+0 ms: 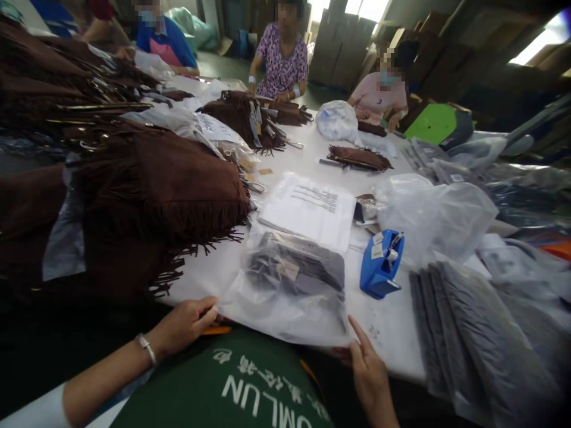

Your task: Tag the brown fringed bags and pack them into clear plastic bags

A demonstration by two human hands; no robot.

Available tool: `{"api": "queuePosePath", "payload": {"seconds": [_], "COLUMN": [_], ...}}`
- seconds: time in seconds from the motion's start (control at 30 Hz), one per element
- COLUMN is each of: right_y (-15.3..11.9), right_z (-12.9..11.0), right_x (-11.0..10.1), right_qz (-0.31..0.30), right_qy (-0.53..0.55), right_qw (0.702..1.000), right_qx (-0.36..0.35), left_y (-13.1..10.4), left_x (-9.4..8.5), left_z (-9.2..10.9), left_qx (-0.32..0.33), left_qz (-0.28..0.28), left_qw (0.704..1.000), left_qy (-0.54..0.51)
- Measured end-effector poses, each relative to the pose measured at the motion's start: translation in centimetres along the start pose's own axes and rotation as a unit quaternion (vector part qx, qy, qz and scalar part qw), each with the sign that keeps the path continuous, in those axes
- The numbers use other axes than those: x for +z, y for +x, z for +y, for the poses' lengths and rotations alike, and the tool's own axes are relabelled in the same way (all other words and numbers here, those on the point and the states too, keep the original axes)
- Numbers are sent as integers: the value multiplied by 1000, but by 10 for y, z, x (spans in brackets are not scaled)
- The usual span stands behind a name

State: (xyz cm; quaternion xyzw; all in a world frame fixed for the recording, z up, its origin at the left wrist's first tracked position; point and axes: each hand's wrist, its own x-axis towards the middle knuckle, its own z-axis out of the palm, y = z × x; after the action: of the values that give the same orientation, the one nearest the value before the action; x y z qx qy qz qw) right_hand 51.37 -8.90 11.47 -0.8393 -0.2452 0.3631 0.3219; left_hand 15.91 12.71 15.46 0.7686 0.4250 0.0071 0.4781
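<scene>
A clear plastic bag [281, 309] lies at the table's near edge, with a dark fringed item [312, 267] and a small tan tag inside it. My left hand [187, 324] pinches the near left corner of the bag. At the near right corner, my right hand [368, 362] holds the bag's edge, its index finger stretched along the side. Just beyond the bag sits a stack of white printed sheets [312, 208]. A blue tape dispenser [381, 264] stands to the right of the bag.
Brown fringed bags [178, 178] are piled high on the left. Grey wrapped packages [473, 327] lie at the right, below loose clear plastic [437, 214]. Across the white table [392, 333], several people work near another brown item [359, 157].
</scene>
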Motion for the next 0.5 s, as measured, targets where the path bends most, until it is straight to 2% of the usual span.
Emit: {"api": "queuePosePath", "payload": {"seconds": [0.07, 0.13, 0.17, 0.23, 0.3, 0.37, 0.4, 0.43, 0.5], "right_y": [-5, -7, -7, -5, -1, 2, 4, 5, 7], "right_z": [17, 23, 22, 19, 15, 12, 12, 12, 13], "right_x": [17, 25, 26, 25, 22, 21, 21, 22, 25], "right_qz": [55, 127, 160, 203, 216, 209, 206, 203, 193], "right_qy": [-99, -150, -155, -157, -133, -82, -47, -9, 60], "right_qw": [993, 973, 961, 941, 935, 943, 949, 955, 961], "right_qx": [-43, -124, -164, -220, -246, -244, -232, -217, -189], "left_y": [0, 8, 14, 29, 42, 50, 52, 53, 55], "left_x": [10, 14, 14, 15, 16, 20, 23, 28, 45], "left_z": [-11, -10, -5, 14, 42, 77, 95, 112, 139], "left_qx": [38, 128, 181, 275, 336, 372, 392, 419, 485], "left_qz": [58, 131, 149, 153, 156, 167, 158, 124, -13], "left_qw": [990, 958, 939, 913, 908, 906, 903, 898, 872], "left_qy": [126, 221, 250, 259, 198, 110, 74, 52, 59]}}
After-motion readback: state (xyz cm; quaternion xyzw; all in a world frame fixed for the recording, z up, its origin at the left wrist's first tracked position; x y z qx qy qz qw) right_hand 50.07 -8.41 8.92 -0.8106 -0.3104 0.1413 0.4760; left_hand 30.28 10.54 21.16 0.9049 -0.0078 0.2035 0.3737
